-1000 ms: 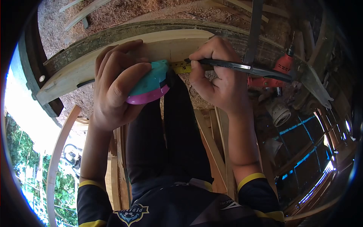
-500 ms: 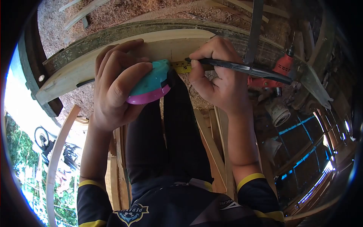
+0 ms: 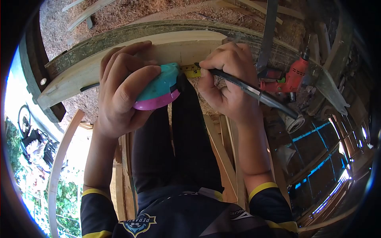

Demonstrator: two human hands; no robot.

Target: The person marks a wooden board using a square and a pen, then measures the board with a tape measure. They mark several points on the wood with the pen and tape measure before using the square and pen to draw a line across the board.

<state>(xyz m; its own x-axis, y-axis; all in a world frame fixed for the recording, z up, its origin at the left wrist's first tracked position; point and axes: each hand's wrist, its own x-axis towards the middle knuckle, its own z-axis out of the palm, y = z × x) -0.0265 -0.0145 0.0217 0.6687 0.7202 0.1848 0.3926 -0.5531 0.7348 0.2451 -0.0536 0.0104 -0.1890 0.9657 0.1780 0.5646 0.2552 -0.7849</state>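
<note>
My left hand (image 3: 123,89) is closed around a teal and pink tape measure (image 3: 156,89), its fingers also resting against a pale wooden board (image 3: 170,50). A short length of yellow blade (image 3: 193,71) extends rightward from the case along the board's near edge. A thin pencil line shows on the board just above the blade. My right hand (image 3: 232,81) pinches a long black pen (image 3: 274,104), its tip beside the blade at the board's edge and its rear end slanting down to the right.
Under the board lies a weathered beam (image 3: 99,39). A red power drill (image 3: 294,75) sits to the right, near a metal strip (image 3: 270,31). Wooden strips (image 3: 220,148) lie around my legs. A curved-looking plank (image 3: 61,170) stands at the left, with a bicycle (image 3: 24,121) beyond it.
The pen's rear end has swung downward, tilting the pen more steeply and uncovering more of the drill. Its tip has shifted slightly right. My left hand and the tape measure have hardly moved.
</note>
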